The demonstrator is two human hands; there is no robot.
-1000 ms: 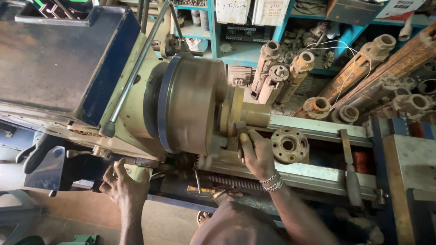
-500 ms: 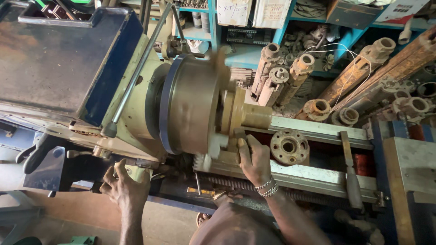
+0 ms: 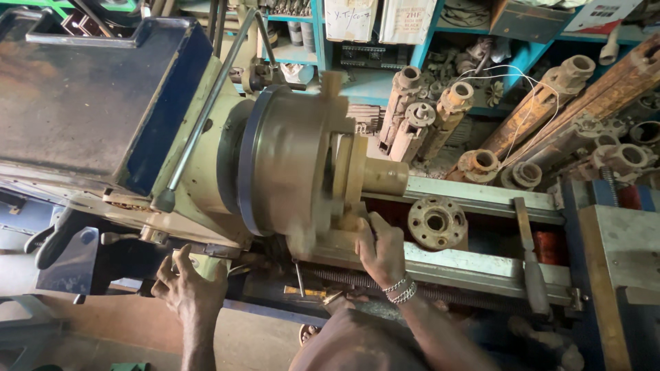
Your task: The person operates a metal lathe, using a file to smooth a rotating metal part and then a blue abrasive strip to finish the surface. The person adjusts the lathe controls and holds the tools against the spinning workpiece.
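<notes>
A lathe chuck [image 3: 282, 165] is blurred by turning, with one jaw [image 3: 333, 89] pointing up. It holds a brass-coloured flanged workpiece [image 3: 381, 176] that sticks out to the right. My right hand [image 3: 381, 249], with a metal bracelet on the wrist, presses up against the lower edge of the flange, fingers curled on it. My left hand [image 3: 187, 287] is low at the left, its fingers wrapped on a pale green control handle [image 3: 206, 264] under the headstock [image 3: 89, 103].
A rusty round flange [image 3: 436, 222] lies on the lathe bed [image 3: 481, 199] just right of my right hand. A long lever [image 3: 206, 110] crosses the headstock. Rusty pipe fittings [image 3: 426, 117] and wooden beams [image 3: 584, 89] pile up behind, under blue shelves [image 3: 371, 79].
The chuck has turned, so its jaws sit at new angles. My right hand has stayed on the flange edge, shifting slightly. My left hand has kept to the same control.
</notes>
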